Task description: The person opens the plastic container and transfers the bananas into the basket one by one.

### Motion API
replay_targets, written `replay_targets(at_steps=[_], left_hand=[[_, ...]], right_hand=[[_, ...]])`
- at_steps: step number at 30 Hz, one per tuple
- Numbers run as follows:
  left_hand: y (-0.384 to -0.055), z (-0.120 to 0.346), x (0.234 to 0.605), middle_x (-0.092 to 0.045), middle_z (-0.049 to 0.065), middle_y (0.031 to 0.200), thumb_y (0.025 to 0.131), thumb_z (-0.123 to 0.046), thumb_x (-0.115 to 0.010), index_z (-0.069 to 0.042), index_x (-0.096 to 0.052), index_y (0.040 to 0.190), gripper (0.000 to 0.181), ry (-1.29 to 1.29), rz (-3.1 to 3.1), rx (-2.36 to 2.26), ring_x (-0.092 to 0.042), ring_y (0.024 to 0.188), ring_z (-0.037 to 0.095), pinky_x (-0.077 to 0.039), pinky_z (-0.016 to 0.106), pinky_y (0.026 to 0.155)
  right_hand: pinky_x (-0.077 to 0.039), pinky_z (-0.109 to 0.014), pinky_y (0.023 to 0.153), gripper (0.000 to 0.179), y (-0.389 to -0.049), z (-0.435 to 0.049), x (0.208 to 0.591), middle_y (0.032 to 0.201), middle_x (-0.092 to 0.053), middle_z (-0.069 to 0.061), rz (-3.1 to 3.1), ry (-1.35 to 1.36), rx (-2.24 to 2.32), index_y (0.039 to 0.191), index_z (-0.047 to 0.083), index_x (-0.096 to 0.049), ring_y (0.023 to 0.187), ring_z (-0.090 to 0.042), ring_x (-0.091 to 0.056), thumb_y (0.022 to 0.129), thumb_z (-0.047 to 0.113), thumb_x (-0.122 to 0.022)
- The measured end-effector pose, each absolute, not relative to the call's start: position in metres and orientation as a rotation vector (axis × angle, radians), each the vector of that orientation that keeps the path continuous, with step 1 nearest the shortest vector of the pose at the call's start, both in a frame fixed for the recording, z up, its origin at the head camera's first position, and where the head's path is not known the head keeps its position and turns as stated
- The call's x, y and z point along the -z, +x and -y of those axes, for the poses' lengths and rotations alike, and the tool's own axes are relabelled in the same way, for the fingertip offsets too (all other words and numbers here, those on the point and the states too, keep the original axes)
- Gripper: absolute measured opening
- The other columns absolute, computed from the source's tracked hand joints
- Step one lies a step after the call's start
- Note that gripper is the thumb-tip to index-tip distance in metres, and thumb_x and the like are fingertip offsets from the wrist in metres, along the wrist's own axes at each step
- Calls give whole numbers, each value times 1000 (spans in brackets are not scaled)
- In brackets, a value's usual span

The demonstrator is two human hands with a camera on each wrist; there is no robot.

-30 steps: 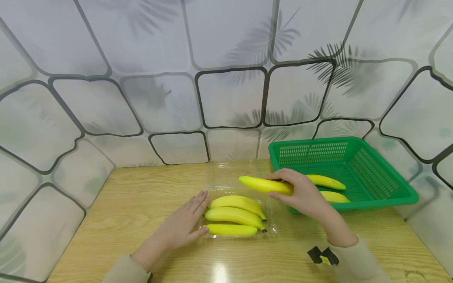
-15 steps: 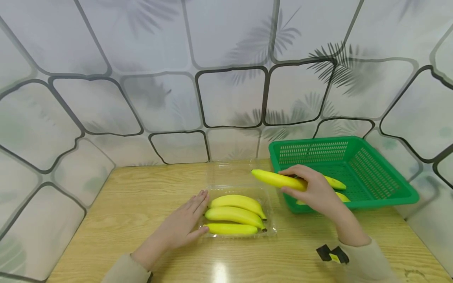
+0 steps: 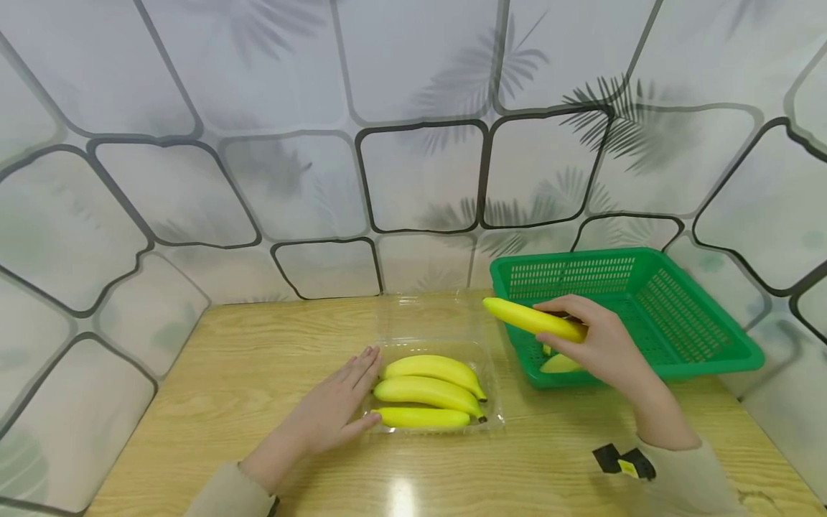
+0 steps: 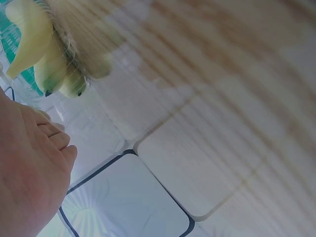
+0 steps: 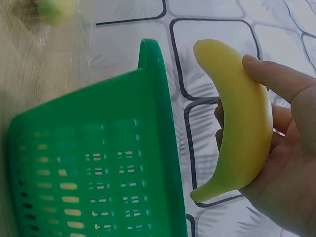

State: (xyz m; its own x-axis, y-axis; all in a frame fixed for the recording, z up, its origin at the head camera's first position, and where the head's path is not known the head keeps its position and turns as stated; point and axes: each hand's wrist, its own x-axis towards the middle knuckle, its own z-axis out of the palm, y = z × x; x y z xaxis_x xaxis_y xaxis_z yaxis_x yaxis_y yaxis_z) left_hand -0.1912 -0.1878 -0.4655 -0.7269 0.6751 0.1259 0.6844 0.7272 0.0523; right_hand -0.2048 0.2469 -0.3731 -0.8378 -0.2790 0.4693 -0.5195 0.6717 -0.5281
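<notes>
My right hand [image 3: 604,345] grips a yellow banana [image 3: 531,319] between thumb and fingers, above the left part of a green plastic basket [image 3: 711,323]. The right wrist view shows this banana [image 5: 239,123] whole, held higher than the basket wall [image 5: 113,148]. Inside the basket another banana [image 3: 559,364] shows partly under my hand. My left hand [image 3: 326,413] lies with straight fingers along the left side of a clear plastic box [image 3: 494,413]. Three bananas [image 3: 426,393] lie side by side in that box, and its clear lid [image 3: 420,316] is folded back behind it.
Everything stands on a wooden table [image 3: 258,345]. A patterned wall covering [image 3: 420,179] closes off the back and both sides. The basket stands at the right, close to the back, with the clear box to its left.
My right hand has moved right with the banana, from over the box's right edge to over the basket. The left hand and the three boxed bananas have stayed put.
</notes>
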Motion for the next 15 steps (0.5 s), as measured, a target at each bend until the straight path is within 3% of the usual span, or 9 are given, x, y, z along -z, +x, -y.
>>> replay_targets(at_steps=[15], left_hand=[[-190, 188, 465, -19, 22, 176, 109, -55, -48, 3, -22, 167, 86, -1116, 2810, 138, -22, 165, 34, -29, 48, 133]], right_hand=[[-48, -14, 68, 36, -206, -278, 381, 111, -75, -5, 2591, 469, -988, 128, 14, -75, 84, 0, -55, 93, 15, -84]])
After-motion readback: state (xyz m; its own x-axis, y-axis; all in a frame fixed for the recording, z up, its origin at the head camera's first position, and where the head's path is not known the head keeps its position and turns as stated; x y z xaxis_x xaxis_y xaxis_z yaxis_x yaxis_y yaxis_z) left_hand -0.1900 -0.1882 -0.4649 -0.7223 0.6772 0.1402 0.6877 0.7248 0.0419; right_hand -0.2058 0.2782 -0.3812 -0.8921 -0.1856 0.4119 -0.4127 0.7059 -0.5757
